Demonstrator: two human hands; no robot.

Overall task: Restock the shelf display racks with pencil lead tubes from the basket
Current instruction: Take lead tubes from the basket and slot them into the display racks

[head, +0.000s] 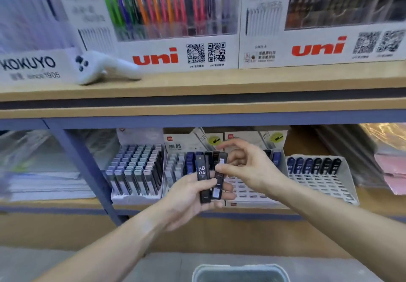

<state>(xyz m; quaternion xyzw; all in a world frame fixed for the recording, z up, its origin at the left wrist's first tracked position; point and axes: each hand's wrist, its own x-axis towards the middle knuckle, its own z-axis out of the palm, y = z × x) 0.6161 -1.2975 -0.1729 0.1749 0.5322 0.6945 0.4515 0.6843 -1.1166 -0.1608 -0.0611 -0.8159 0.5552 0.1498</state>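
Left hand [193,196] curled, gripping; right hand [243,167] pinching, fingers spread.

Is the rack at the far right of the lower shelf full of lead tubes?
No, the far-right rack holds one back row of tubes; its front slots are empty.

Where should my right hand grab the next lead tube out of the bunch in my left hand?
Pinch the upper end of the right-hand lead tube, coming from the right and above. The left hand wraps the lower halves of the tubes, so only the tops stand free, and the right hand already has thumb and fingers there.
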